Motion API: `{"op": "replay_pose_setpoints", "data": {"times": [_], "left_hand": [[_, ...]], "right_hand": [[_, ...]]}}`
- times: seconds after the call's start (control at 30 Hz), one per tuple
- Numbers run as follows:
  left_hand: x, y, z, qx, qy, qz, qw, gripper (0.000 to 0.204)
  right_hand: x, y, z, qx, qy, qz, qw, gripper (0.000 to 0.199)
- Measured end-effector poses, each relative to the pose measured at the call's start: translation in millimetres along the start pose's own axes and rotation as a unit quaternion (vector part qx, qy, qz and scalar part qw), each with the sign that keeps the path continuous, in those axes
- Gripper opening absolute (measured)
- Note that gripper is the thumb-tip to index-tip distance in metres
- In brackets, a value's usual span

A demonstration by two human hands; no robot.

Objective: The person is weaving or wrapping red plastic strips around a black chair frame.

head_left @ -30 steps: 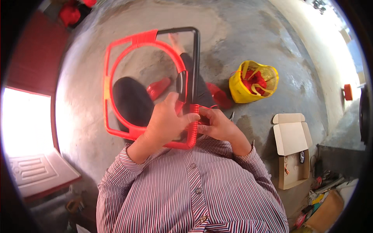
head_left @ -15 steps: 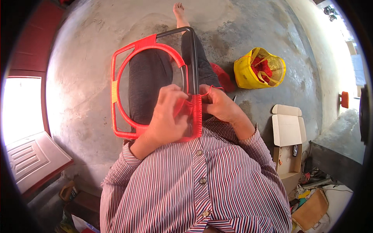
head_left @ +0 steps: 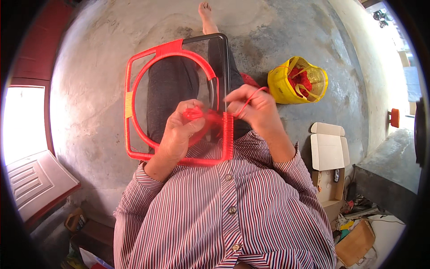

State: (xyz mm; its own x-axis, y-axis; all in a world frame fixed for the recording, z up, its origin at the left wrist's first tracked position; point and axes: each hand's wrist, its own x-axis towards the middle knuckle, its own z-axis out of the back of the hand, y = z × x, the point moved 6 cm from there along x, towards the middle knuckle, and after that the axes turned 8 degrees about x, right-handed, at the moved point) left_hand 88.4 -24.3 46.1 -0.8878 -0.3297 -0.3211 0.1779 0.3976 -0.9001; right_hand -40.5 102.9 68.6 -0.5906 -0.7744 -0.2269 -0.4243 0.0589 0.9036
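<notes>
Left hand (head_left: pixel 179 130) clenches a bundle of red cord (head_left: pixel 193 113) inside the frame (head_left: pixel 130 134), which lies on the lap. Right hand (head_left: pixel 253 107), at the frame's right bar, pinches the strand taut (wrapping looks partway done). Next turn needs close, snug coils.

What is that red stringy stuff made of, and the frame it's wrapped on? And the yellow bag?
The thin red cord looks like smooth plastic string: it glints slightly and holds stiff curves. The square frame seems to be dark metal rod where bare, thin, rigid and a bit glossy; elsewhere red wrapping hides it. The yellow bag looks like soft, shiny plastic sheet, crumpled and sagging open.
</notes>
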Motion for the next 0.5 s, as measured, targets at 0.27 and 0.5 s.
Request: {"op": "replay_pose_setpoints", "data": {"times": [0.27,0.5], "left_hand": [[1,-3,-1,-0.004,0.038,-0.071,0.997,0.030],[6,-1,0,-0.002,0.007,-0.015,1.000,0.046]], "right_hand": [[3,47,-7,-0.145,-0.001,0.113,0.983,0.019],[-13,68,95,-0.390,0.178,-0.020,0.903,0.026]]}}
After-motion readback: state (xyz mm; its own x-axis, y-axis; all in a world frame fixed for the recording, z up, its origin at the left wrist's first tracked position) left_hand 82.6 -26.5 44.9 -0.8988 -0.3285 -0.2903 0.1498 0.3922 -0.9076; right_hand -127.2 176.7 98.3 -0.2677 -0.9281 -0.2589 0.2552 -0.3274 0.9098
